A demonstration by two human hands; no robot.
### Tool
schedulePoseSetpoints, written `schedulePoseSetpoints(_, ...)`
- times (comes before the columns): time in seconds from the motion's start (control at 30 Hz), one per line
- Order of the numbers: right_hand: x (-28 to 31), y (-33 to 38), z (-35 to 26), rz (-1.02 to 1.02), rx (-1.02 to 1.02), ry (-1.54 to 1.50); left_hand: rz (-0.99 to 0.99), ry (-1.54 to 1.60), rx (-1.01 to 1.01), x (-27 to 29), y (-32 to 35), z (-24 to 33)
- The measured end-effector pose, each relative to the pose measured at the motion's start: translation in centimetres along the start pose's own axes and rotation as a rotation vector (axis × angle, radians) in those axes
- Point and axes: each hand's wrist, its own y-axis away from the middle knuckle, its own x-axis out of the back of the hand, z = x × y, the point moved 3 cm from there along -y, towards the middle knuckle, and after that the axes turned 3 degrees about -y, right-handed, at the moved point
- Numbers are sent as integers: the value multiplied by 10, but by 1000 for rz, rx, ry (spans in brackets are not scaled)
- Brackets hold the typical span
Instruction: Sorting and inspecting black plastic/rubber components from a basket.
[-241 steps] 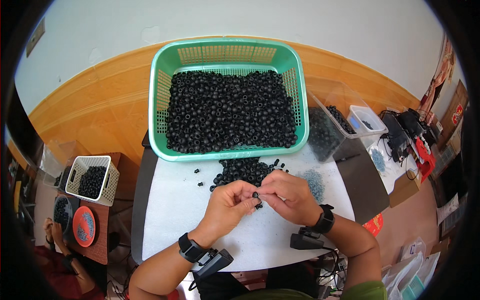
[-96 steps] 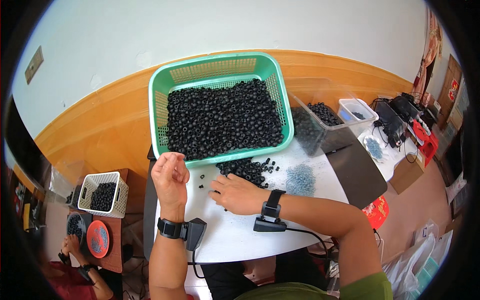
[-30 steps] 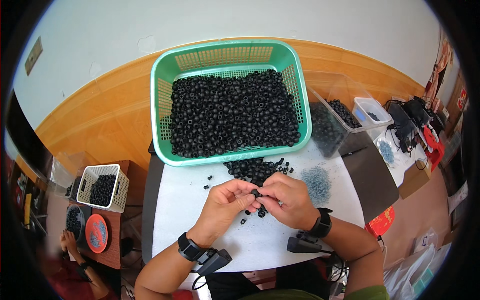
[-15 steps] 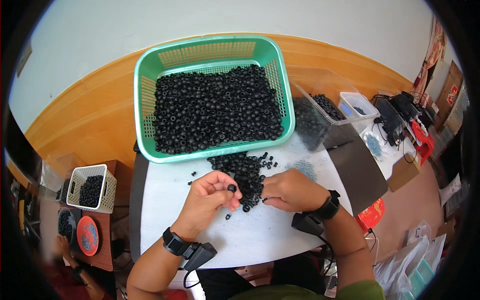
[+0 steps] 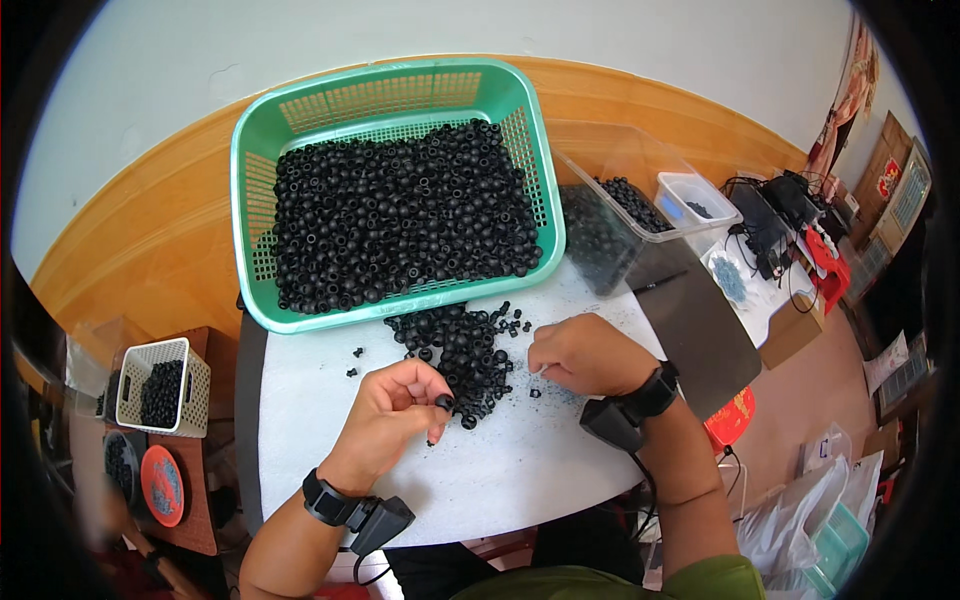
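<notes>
My left hand (image 5: 390, 415) pinches a small round black plastic piece with a hole, like a bead (image 5: 443, 401), between thumb and fingertips, over the near part of the white tabletop (image 5: 490, 500). My right hand (image 5: 592, 352) rests low over a scatter of tiny blue-grey bits (image 5: 550, 398) at the right. Its fingers are bent together, and whatever they hold is hidden. Between and beyond the hands lies a loose pile of black pieces (image 5: 462, 355), some round, some smaller and spool-like. Behind it stands a green basket (image 5: 400, 312) filled with round black pieces.
A transparent box (image 5: 650, 235) with black pieces and a small white tub (image 5: 725, 213) stand right of the basket. A dark board (image 5: 700, 350) lies along the table's right side. At far left, a co-worker's arm reaches near a red plate (image 5: 150, 490) and a white basket (image 5: 190, 400).
My right hand has left the black pile's edge and moved right and away from me, onto the blue-grey bits. My left hand still holds the round piece. The whole view has shifted slightly.
</notes>
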Motion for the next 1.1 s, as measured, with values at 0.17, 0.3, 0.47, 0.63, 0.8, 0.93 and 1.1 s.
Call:
schedulePoseSetpoints(0.17, -10, -9, -7, -99, -13, 214, -22, 13, 10, 1, 1, -2)
schedulePoseSetpoints(0.3, -4, -13, -14, 32, 49, -28, -42, -28, 14, -5, 3, -1)
schedulePoseSetpoints(0.47, -5, -17, -43, 82, 142, -437, -33, -123, 28, -11, 5, -2)
schedulePoseSetpoints(0.63, -7, -18, -53, 54, 140, -471, -31, -183, -27, -13, 4, -5)
schedulePoseSetpoints(0.8, -13, -19, -52, 63, 136, -394, -30, -190, -80, -12, 6, -9)
schedulePoseSetpoints(0.93, -16, -20, -48, 61, 119, -480, 7, -214, -102, -14, 7, -9)
schedulePoseSetpoints(1.1, -19, -21, -43, 42, 72, -669, 12, -180, -127, -17, 6, -5)
